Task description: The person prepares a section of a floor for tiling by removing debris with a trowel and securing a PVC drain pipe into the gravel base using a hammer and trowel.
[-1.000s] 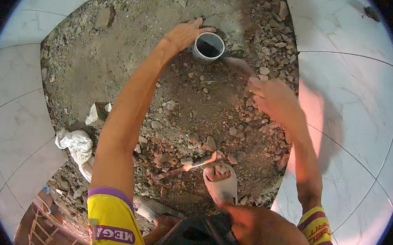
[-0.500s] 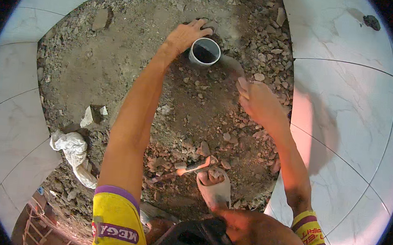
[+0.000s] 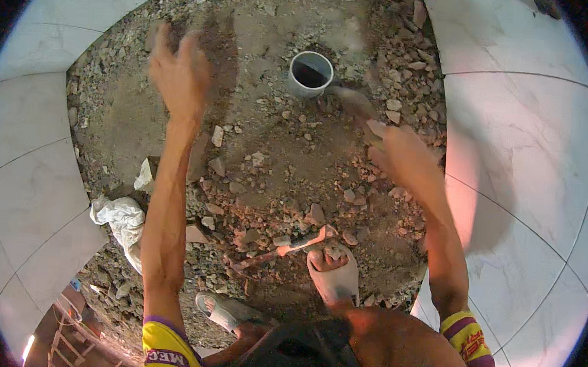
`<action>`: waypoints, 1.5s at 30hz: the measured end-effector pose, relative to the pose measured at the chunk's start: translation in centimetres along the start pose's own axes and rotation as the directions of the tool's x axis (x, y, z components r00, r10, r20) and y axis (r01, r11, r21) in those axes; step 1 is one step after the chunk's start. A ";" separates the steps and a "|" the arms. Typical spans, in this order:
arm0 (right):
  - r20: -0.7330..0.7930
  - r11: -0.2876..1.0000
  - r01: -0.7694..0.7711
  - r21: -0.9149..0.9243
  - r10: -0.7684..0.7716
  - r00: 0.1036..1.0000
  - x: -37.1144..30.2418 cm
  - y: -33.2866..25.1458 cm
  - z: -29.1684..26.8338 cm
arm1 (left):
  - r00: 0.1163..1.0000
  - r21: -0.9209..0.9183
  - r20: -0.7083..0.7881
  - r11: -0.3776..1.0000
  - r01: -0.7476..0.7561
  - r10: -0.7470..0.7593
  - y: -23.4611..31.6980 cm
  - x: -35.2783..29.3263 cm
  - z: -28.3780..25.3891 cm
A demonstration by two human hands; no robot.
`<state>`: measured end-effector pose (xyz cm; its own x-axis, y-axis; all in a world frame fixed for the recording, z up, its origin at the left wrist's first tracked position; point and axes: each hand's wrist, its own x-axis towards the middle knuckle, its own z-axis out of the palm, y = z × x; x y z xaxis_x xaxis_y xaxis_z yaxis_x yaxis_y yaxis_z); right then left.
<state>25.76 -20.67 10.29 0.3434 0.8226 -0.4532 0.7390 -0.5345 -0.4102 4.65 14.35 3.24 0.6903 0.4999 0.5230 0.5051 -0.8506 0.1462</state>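
A white round pipe end or cup (image 3: 310, 74) with a dark inside stands upright in the dirt at the far middle; its lower part is hidden. My right hand (image 3: 405, 154) is closed around the handle of a trowel (image 3: 355, 103), whose blurred blade reaches left toward the white rim. Off to the left, my left hand (image 3: 180, 80) is over the bare dirt, smeared by motion. Its fingers look spread, and I see nothing held in them.
Rubble (image 3: 410, 76) lines the right side of the dirt. White marbled tiles (image 3: 521, 152) border it on both sides. A hammer-like tool (image 3: 282, 249) lies by my sandalled right foot (image 3: 332, 271). At the left lies a crumpled white cloth or bag (image 3: 119, 220).
My left hand has left the side of the white round piece and swung left. My right hand stays near it with the trowel. The view has shifted slightly.
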 end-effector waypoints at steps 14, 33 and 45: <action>-0.063 0.973 0.151 -0.174 -0.164 0.985 3.7 -0.9 3.6 | 0.672 -0.393 0.588 0.886 -0.248 0.449 4.5 -0.2 15.9; 0.068 0.973 -0.042 0.225 0.028 0.997 -1.3 -12.5 7.2 | 0.824 -0.277 0.553 0.905 0.324 -0.126 6.3 -11.0 -2.9; -0.242 0.924 0.368 -0.104 -0.383 0.892 5.1 -13.1 -5.9 | 0.791 -0.433 0.099 0.689 0.581 -0.604 2.0 -8.7 -10.9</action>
<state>21.26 -8.29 17.99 0.1634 0.9850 -0.0560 0.8695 -0.1706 -0.4635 -5.96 6.51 8.15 0.2920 0.9254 0.2417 0.5247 -0.3663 0.7684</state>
